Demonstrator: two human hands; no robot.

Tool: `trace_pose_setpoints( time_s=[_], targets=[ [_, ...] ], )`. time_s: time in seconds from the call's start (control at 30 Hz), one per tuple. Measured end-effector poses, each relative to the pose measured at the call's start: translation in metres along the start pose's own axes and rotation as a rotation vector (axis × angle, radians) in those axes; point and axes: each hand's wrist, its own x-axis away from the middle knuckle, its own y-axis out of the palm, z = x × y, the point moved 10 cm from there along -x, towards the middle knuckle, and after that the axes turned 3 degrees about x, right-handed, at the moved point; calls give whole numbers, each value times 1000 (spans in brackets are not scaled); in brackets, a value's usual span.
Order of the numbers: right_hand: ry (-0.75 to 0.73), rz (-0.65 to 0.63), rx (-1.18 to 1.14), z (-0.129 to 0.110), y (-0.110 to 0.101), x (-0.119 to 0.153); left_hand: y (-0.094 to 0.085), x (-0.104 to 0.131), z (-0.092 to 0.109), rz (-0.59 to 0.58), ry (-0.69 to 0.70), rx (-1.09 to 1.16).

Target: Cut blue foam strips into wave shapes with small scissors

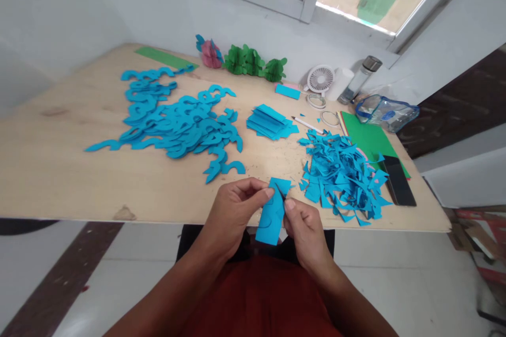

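A strip of blue paper (269,224) with curved pencil lines on it is held up just over the table's front edge. My left hand (233,210) pinches its left side between thumb and fingers. At the right edge of the strip, my right hand (306,224) is closed, thumb on top. A thin dark line runs from the right thumb tip into the upper part of the paper; whether it is a blade or a slit I cannot tell. Wavy blue paper cutouts (182,121) lie heaped to the left, and pointed blue scraps (340,174) are piled to the right.
Folded blue paper pieces (269,120) are stacked mid-table, near a white pencil (307,125). At the right lie a black phone (399,181), green sheets (369,137) and a clear pouch (389,111). Behind stand a small fan (320,79), a bottle (360,80) and green paper decorations (243,59).
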Motion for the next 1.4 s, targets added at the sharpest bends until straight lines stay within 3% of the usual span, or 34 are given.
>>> trace_pose_setpoints(
  time_s=[0.9,1.4],
  targets=[
    [5,-25,-19,-2,0,-1,5,2,-1,-40,-46,-7],
    [-22,-47,87,-16,-5,-4,6,2,-3,-79,-83,-87]
  ],
)
